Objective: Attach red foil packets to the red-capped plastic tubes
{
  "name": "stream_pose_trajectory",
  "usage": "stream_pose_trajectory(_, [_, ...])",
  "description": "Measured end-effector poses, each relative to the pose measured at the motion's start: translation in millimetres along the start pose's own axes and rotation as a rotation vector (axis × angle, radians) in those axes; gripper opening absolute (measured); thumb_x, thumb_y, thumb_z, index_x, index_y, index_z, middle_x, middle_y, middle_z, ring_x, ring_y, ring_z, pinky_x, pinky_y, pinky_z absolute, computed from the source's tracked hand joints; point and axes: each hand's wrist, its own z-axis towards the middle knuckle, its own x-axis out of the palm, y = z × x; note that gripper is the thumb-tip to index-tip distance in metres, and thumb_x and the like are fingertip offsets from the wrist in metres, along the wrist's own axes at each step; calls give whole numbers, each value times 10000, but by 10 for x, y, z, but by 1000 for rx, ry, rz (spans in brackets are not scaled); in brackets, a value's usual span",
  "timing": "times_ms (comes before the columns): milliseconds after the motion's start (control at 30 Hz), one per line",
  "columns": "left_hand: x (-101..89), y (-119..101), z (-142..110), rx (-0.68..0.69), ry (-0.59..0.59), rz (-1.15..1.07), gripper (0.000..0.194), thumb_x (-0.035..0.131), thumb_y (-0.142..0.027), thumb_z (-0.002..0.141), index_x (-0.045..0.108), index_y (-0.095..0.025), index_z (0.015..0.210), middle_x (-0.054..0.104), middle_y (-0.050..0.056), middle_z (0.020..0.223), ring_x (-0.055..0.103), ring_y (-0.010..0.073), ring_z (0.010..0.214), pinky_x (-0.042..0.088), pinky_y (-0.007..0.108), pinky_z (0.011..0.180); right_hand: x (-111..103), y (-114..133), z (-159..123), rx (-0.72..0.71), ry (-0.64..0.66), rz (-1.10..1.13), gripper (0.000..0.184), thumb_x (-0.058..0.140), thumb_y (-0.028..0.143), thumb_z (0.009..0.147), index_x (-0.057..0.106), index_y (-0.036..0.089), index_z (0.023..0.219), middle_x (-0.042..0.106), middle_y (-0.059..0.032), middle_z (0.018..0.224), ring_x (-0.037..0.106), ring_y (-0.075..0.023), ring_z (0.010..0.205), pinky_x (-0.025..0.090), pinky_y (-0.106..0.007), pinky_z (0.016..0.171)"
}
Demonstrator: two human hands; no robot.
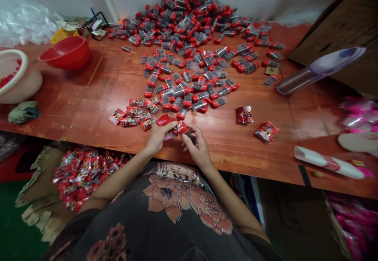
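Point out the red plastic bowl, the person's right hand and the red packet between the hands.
red plastic bowl (73, 60), head view, point on its wall
right hand (198, 147), head view, point on the back of the hand
red packet (163, 120), head view, point on its red wrapper

The left hand and right hand meet just below frame centre, fingers curled and pinching, bare forearms angling inward from below.

One small red foil packet is pinched between the left hand and the right hand. The packet is bent a little, its shiny silver part shows below, and fingers cover most of its printing.
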Motion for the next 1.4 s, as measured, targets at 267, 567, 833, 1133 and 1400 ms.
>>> stream_pose_trajectory(267, [-1,-103,-33,0,176,149,340,899,-221,538,676,-172,790,698,-1,730,646,139,637,553,270,618,-63,-33,24,-32,17,-44,502,623,312,884,499,369,1366,603,-39,1100,612,-147,727,555,-310,605])
stream_pose_trajectory(567, [31,-216,-4,-14,361,281,309,880,-201,563,695,-161,807,695,29,741,605,135,622,497,249,569,-60,7,12,-50,11,13,381,644,334,877,608,344,1256,613,-33,1066,618,-174,819,590,-338,672])
stream_pose_trajectory(833, [115,96,-134,-32,152,26,341,874,-225,574,701,-173,863,711,11,792,632,137,651,545,290,649,4,78,3,148,-61,313,467,725,379,800,575,337,1240,635,-14,1032,632,-144,740,604,-268,537])
stream_pose_trajectory(1133, [19,4,-60,-68,227,54,405,896,-196,501,687,-148,844,720,24,778,654,148,666,541,282,673,-29,83,-2,197,-6,350,460,717,372,806,552,333,1233,641,-4,1007,655,-120,642,588,-262,520])
stream_pose_trajectory(1400, [-20,21,-62,-74,224,4,495,903,-154,473,657,-174,902,695,-14,753,645,123,655,528,247,646,6,46,-70,174,-60,316,325,750,351,774,616,274,1061,661,17,935,641,-117,690,593,-234,518])
